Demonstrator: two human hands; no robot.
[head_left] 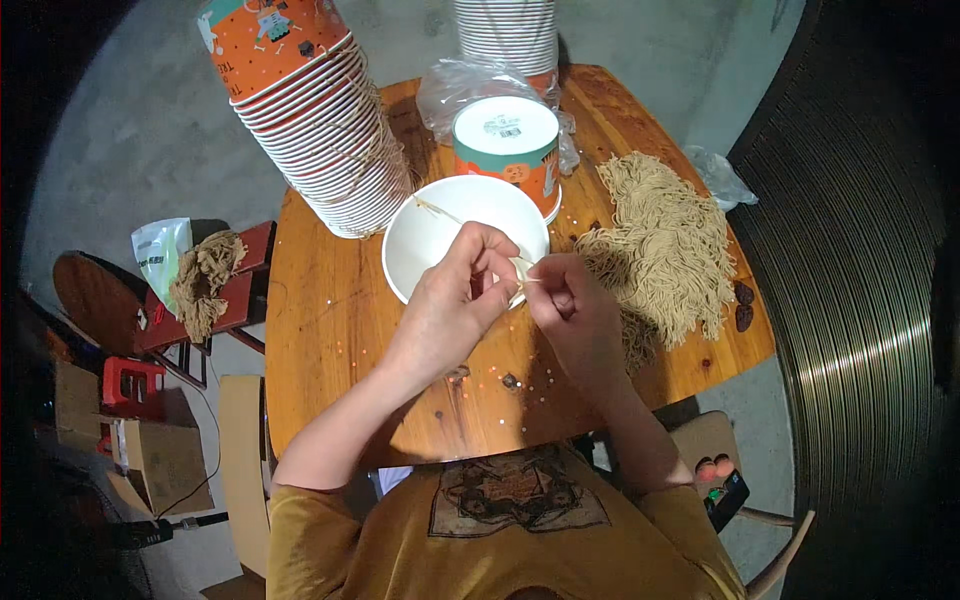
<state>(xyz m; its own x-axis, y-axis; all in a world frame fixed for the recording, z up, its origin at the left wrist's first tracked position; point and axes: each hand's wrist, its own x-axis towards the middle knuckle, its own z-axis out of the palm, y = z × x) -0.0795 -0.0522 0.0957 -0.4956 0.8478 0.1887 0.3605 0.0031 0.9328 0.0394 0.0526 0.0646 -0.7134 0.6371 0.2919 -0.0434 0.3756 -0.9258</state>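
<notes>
A white paper bucket (430, 250) stands in front of me with its open mouth facing up. A thin beige cord (440, 211) crosses its far rim into the mouth. At the near right rim my left hand (462, 285) pinches the cord between thumb and fingers. My right hand (572, 305) is closed beside it, thumb and forefinger also pinching at the cord. The fingertips almost meet, and the small pale bit between them is partly hidden. Right of my hands lies a heap of beige cords (665, 250).
A tall leaning stack of orange-printed paper buckets (320, 140) stands at the left of the wooden table (330, 370). Behind the white bucket are an upturned printed bucket (507, 150), a clear plastic bag (455, 90) and another stack (507, 35). Small pale specks dot the tabletop.
</notes>
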